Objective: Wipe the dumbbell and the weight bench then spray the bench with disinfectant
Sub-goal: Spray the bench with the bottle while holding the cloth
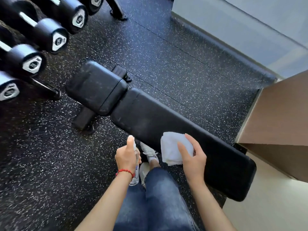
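Below, black weight bench (166,124) lay diagonally across speckled floor (166,52), dumbbells (50,36) racked upper left. Right hand (191,157) gripped white cloth (173,147) over bench's near edge, fingers curled round it. Left hand (125,155) clasped clear spray bottle (135,174), thumb up by nozzle.

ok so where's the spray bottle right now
The spray bottle is low in the head view, left of centre, gripped upright in the left hand just short of the bench, beside the cloth.
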